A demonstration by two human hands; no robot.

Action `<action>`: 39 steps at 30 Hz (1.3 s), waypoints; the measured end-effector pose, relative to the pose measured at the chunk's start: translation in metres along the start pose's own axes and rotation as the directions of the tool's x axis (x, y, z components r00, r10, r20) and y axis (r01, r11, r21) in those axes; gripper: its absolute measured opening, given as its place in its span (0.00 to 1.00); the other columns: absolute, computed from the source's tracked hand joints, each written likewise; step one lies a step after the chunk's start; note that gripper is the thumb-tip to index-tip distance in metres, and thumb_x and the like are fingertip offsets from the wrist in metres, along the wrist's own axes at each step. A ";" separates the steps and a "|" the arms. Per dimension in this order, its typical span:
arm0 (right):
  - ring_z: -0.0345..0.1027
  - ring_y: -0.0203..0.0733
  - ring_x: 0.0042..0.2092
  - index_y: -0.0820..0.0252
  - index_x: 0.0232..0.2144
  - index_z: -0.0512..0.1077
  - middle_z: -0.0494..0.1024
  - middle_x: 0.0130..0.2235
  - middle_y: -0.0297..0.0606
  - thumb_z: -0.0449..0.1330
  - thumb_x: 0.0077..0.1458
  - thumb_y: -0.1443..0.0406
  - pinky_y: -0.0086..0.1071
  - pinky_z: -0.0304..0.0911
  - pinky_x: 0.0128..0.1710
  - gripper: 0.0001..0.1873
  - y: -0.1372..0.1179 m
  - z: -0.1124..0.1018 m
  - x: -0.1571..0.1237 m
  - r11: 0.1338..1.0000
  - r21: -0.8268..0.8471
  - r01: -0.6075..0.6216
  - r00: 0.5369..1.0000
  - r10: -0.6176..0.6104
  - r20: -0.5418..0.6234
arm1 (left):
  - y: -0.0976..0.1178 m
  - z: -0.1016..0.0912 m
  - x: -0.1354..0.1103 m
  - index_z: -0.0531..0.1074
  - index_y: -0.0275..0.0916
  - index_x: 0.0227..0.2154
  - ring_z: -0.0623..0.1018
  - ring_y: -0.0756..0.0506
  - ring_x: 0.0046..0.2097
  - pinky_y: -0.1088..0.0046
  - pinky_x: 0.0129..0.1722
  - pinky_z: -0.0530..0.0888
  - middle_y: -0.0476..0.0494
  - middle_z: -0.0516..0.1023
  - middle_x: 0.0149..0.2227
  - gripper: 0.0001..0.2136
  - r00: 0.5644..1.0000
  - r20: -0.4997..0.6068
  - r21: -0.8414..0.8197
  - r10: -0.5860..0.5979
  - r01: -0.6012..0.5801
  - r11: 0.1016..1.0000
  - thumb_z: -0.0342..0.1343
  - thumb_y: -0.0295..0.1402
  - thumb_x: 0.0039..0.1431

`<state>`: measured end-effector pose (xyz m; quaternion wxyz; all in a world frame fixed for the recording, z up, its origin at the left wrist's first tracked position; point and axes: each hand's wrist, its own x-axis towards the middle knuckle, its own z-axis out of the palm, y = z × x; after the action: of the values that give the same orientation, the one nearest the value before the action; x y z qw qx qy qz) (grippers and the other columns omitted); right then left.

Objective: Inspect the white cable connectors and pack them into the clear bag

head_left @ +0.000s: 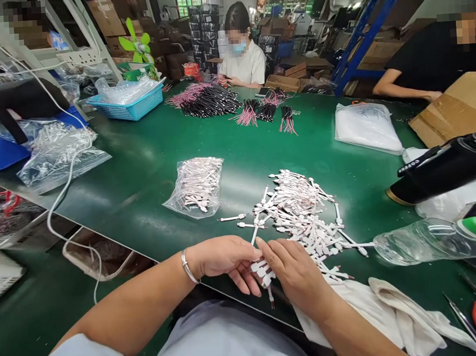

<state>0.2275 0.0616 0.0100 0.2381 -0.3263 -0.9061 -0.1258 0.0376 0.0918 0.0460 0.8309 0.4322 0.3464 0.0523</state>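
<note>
At lower centre, the left hand (227, 260) and right hand (295, 268) pinch short white plastic-ended cables (265, 274), the loose white cable pile (304, 209) lying up-frame, nearer the right.

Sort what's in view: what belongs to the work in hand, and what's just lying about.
Likely in the work:
white leads between the left hand and right hand
pile of loose leads
bag of similar leads

Just lying about, apparently:
black flask
clear bottle
pale cloth
blue basket
</note>
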 end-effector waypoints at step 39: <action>0.65 0.46 0.53 0.58 0.44 0.73 0.76 0.47 0.41 0.55 0.53 0.51 0.40 0.57 0.54 0.22 -0.066 0.037 0.112 -0.015 0.821 -0.571 0.700 0.515 0.496 | -0.040 -0.011 -0.054 0.65 0.34 0.37 0.71 0.44 0.41 0.61 0.45 0.70 0.38 0.72 0.37 0.13 0.393 -0.501 0.859 0.771 0.113 0.500 0.35 0.27 0.63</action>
<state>0.0962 0.0853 0.0313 0.3896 -0.4399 -0.5903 0.5534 -0.0188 0.0530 0.0402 0.2113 0.7281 0.5827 0.2927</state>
